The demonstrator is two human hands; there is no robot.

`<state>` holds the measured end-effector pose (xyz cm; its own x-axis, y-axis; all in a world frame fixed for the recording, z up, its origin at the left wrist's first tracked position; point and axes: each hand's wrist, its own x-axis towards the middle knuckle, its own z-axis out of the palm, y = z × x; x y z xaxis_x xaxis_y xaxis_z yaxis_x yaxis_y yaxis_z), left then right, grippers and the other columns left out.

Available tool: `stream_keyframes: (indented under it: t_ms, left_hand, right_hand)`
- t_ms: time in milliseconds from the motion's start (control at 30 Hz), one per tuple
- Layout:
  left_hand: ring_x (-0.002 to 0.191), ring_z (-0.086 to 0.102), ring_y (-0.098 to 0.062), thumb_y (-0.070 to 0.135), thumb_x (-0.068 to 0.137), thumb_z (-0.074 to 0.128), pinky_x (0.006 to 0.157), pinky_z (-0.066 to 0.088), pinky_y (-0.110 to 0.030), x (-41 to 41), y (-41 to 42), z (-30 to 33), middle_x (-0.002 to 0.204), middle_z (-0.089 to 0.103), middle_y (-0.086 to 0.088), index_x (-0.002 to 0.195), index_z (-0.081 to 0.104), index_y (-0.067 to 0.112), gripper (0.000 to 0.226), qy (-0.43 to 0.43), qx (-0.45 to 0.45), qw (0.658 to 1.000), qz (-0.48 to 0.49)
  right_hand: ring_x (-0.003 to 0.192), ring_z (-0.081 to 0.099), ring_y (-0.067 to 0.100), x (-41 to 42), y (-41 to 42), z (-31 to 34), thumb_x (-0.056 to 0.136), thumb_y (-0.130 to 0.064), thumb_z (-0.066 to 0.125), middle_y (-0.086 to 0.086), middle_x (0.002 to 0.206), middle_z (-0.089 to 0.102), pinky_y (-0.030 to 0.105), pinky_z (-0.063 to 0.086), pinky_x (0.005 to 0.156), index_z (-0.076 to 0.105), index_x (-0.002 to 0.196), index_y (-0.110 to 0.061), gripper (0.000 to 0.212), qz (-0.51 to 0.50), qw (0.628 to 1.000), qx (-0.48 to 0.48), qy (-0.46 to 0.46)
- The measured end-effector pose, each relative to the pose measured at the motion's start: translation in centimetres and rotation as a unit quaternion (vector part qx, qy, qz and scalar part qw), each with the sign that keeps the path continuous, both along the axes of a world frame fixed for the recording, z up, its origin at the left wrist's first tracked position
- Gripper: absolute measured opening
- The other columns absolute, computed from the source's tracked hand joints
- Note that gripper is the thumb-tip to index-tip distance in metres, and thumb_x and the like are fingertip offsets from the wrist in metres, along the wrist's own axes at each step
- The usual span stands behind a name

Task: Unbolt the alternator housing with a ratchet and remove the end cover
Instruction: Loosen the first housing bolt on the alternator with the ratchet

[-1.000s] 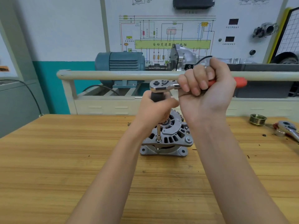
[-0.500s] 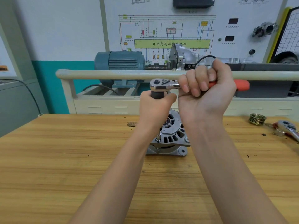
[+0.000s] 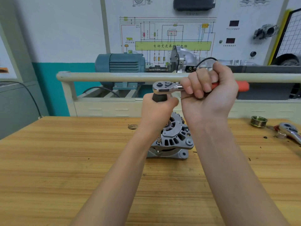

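The alternator (image 3: 171, 141) stands on end near the middle of the tabletop (image 3: 65, 160), its vented end cover (image 3: 175, 136) facing up and still seated. A ratchet (image 3: 167, 88) sits high above it on a long extension bar (image 3: 159, 137) that drops to a bolt at about 8 o'clock on the cover rim. The right hand (image 3: 210, 97) has its fingers (image 3: 199, 88) clenched round the red ratchet handle, which points toward 3 o'clock. The left hand (image 3: 158, 110) grasps the dark grip just under the ratchet head, steadying the bar upright.

The main risk looks like tipping: nothing clamps the alternator, and the pull is applied far above the bolt, so a hard tug could rock the body over or slide it across the wood. If the bar leans off vertical, the socket may ride up and round the bolt head; whether the socket is fully seated is hard to tell, since the left wrist hides part of it. A sudden release could throw the right hand into the rail (image 3: 114, 77) at 12 o'clock. A pulley (image 3: 258, 121) and a second ratchet (image 3: 289, 130) lie apart at 3 o'clock
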<state>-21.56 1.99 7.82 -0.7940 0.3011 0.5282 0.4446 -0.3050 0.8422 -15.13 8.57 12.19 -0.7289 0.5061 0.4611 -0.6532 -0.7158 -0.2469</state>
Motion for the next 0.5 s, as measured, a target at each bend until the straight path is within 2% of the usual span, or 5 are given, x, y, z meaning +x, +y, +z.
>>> stream_keyframes:
  t_ms: [67, 167, 300, 367, 500]
  left_hand:
    - [0.043, 0.019, -0.014, 0.009, 0.059, 0.053, 0.046, 0.017, -0.027, 0.3, 0.5, -0.1, 0.042, 0.024, 0.005, 0.042, 0.031, 0.023, 0.031, -0.020, 0.038, 0.998, 0.037]
    - [0.040, 0.020, -0.012, 0.009, 0.058, 0.054, 0.043, 0.018, -0.020, 0.0, 0.1, -0.1, 0.041, 0.026, 0.005, 0.043, 0.033, 0.021, 0.028, 0.002, 0.004, 1.000, 0.009]
    - [0.036, 0.028, -0.013, 0.007, 0.070, 0.061, 0.043, 0.024, -0.022, -0.8, -1.8, 0.2, 0.039, 0.036, 0.004, 0.040, 0.043, 0.021, 0.038, 0.089, -0.117, 0.974, -0.174]
    - [0.036, 0.031, -0.012, 0.007, 0.073, 0.062, 0.043, 0.026, -0.023, -0.7, -2.2, 0.2, 0.038, 0.038, 0.005, 0.041, 0.045, 0.022, 0.039, 0.101, -0.160, 0.959, -0.211]
    - [0.035, 0.023, -0.011, 0.005, 0.067, 0.057, 0.041, 0.023, -0.016, -0.2, -1.0, 0.1, 0.037, 0.030, 0.007, 0.036, 0.038, 0.023, 0.040, 0.064, -0.120, 0.981, -0.139]
  right_hand:
    - [0.037, 0.016, 0.011, 0.2, -0.7, -0.1, 0.098, -0.012, 0.036, -0.004, 0.041, 0.021, 0.023, 0.023, 0.038, 0.024, 0.059, -0.019, 0.042, -0.036, 0.999, -0.003, 0.001]
    - [0.037, 0.016, 0.011, 0.1, -0.5, 0.0, 0.097, -0.012, 0.036, -0.004, 0.041, 0.021, 0.023, 0.023, 0.038, 0.025, 0.056, -0.018, 0.043, -0.023, 1.000, 0.006, 0.001]
    - [0.034, 0.016, 0.009, -0.2, 1.6, 0.4, 0.094, -0.013, 0.037, -0.004, 0.038, 0.023, 0.021, 0.021, 0.035, 0.030, 0.046, -0.016, 0.048, 0.123, 0.991, 0.051, -0.003]
    - [0.035, 0.013, 0.009, -0.3, 2.3, 0.4, 0.090, -0.013, 0.040, -0.004, 0.038, 0.024, 0.021, 0.019, 0.036, 0.031, 0.044, -0.015, 0.047, 0.193, 0.979, 0.069, 0.004]
    - [0.033, 0.016, 0.009, -0.3, 2.7, 0.4, 0.093, -0.013, 0.038, -0.004, 0.037, 0.025, 0.020, 0.019, 0.036, 0.031, 0.045, -0.015, 0.049, 0.190, 0.981, 0.034, 0.001]
